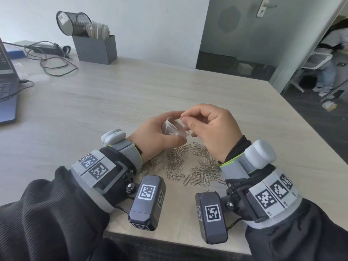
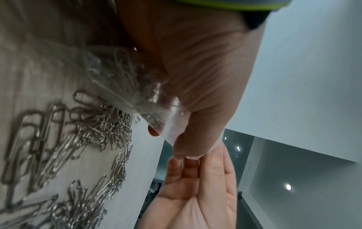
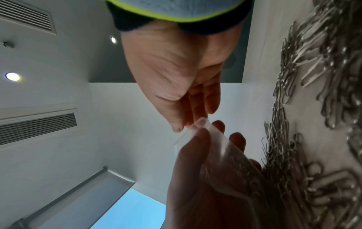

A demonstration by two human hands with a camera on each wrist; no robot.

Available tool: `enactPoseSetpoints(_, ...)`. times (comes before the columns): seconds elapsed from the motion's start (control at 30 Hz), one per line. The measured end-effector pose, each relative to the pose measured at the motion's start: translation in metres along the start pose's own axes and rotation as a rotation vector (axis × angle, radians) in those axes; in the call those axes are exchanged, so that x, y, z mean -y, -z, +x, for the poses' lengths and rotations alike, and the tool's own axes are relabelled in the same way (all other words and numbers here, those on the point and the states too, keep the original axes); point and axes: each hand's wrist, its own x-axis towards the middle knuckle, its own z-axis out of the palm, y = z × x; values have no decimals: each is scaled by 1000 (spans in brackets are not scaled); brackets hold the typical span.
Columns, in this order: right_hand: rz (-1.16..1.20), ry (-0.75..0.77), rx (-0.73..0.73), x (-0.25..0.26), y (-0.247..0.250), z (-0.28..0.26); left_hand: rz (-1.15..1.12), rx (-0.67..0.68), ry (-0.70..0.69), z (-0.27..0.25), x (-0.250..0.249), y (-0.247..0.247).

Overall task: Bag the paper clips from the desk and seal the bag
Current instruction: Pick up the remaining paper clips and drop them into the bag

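Left hand (image 1: pixel 156 132): wrapped round clear zip bag (image 1: pixel 172 127), centre frame, mouth kept upright for loading.
Right hand (image 1: pixel 211 129): pinching bag's rim, likely spreading it.
Paper clips (image 1: pixel 192 164): heaped on surface (image 1: pixel 244 117) below; some already bagged.

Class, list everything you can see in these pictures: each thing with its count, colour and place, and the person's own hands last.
Paper clips: many, silver, loose pile on the desk near the front edge; some already inside the bag.
Bag: one, clear plastic, held above the pile.
Desk: one, light wood.
Box: one, grey, far left of the desk.
Mesh cup: one, black, tipped on the box.
Laptop: one, dark, left edge.
Cables: black, beside the laptop.
Left hand: holds the bag.
Right hand: pinches the bag's top.
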Motion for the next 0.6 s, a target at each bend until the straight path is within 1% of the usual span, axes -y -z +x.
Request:
enactPoseSetpoints(0.1,-4,-75,-66,-4,12,-2,2,-8,38,0,0,2)
enactPoseSetpoints(0.17,-56,-127,-76,-9,23,-5,-11,-1,42,-1,0,2)
enactPoseSetpoints(0.23,-119,-187,-61,-16,36,-10,-22,-23,46,0,2,3)
enactPoseSetpoints(0.33,-286,-293,36,-24,60,-20,-26,-30,28,-1,2,5)
enactPoseSetpoints(0.43,-414,-438,196,-27,80,-33,-3,-34,15,0,2,5)
enactPoseSetpoints(0.5,-454,-518,280,-24,84,-42,9,-40,14,0,3,5)
enactPoseSetpoints(0.6,-414,-576,358,-22,82,-50,42,-57,23,0,4,5)
